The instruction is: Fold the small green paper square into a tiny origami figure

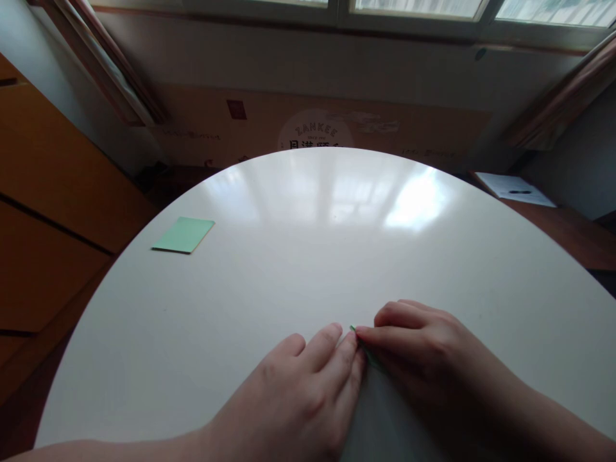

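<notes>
A small piece of green paper is between my two hands near the front of the round white table. Only its tip and a narrow strip show; my fingers cover the rest, so its shape is hard to make out. My right hand is closed, with thumb and index finger pinching the paper near its tip. From the other side, my left hand presses its fingertips together against the same paper.
A stack of light green square paper lies at the table's left. Beyond the right edge, white sheets with a dark pen rest on a brown surface. An orange-brown cabinet stands left, and a printed cardboard panel is behind the table.
</notes>
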The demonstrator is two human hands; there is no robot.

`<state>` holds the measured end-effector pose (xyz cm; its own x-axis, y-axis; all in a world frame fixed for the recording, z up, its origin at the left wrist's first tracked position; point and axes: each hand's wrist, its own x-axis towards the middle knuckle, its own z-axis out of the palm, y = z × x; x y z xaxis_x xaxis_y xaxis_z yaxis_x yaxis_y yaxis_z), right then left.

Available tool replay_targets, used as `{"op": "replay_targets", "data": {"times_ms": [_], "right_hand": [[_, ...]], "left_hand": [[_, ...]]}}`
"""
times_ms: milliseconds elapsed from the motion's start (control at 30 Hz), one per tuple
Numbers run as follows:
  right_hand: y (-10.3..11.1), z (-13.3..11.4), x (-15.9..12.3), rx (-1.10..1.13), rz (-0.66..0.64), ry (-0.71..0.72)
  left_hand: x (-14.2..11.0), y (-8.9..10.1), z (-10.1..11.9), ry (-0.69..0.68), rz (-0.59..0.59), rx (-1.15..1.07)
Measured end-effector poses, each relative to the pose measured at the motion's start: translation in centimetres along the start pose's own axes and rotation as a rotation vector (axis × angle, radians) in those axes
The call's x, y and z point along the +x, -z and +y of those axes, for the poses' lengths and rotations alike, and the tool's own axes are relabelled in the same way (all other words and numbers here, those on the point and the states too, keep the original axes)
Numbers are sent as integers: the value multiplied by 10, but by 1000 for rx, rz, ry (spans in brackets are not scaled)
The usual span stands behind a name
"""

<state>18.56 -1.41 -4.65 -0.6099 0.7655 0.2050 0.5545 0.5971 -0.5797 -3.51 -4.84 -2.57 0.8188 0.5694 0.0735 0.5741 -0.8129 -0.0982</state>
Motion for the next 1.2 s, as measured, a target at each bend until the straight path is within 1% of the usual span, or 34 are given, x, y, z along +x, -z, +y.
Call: {"op": "replay_targets", "data": {"times_ms": [233,367,533,633,733,867,967,1200], "right_hand": [[1,0,2,20,1,-29],[3,-4,3,-5,-15,-54],[6,-7,4,-51,13,-31],[6,-9,3,-69,12,-29],[7,-11,1,-74,-3,-39],[7,-14,-1,-52,16,-38],[6,-13,-1,-34,36,-36],[8,-12,-1,-45,26,-41]], "left_hand": [[0,0,0,7,-44,-44],[-1,1,1,24,-33,-41],[0,2,3,29,-30,-74],[1,3,1,33,-26,-64],[2,3,-2,9,-18,-51],[3,5,-6,0,-53,-110],[2,7,-6,24,-76,-126],[0,3,-3,68,-44,-79]]}}
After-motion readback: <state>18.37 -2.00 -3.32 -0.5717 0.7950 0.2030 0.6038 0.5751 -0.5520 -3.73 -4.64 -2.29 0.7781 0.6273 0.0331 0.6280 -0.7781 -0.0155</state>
